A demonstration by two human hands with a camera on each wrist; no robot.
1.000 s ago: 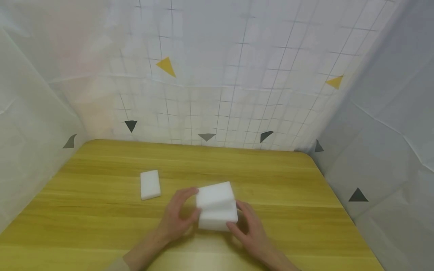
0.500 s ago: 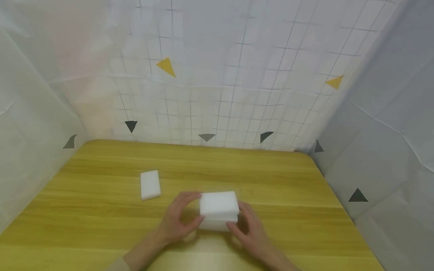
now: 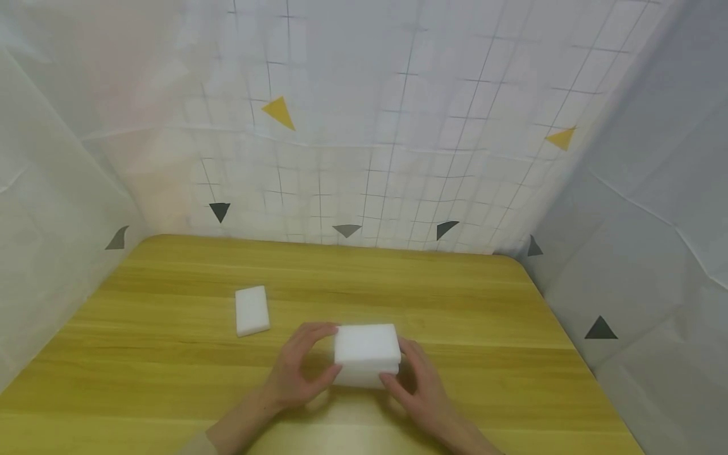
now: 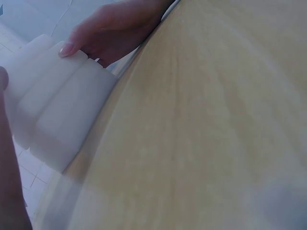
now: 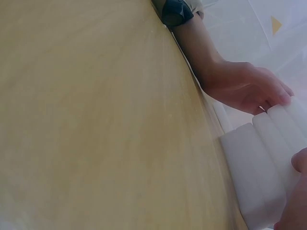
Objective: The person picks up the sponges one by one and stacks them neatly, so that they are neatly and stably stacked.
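Observation:
A stack of white sponges [image 3: 364,376] stands on the wooden table in the head view, between both hands. My left hand [image 3: 296,373] pinches the top sponge [image 3: 366,343] at its left end, thumb in front and fingers behind. At the other end, my right hand [image 3: 423,392] grips the stack, its thumb on the front corner and its fingers at the back. Several layers of the stack [image 4: 62,100] show in the left wrist view, with the right hand [image 4: 115,28] beyond. The right wrist view shows the left hand [image 5: 240,86] across the stack [image 5: 259,167].
Another white sponge [image 3: 252,311] lies flat on the table [image 3: 483,303], to the left of and behind the stack. White sheeting [image 3: 398,189] with grid lines and triangles hangs behind the table, and plain sheets rise on both sides.
The top sponge, tilted and set back a second ago, has come forward and down and now lies nearly level over the lower ones. The left hand followed slightly; the right hand stayed put.

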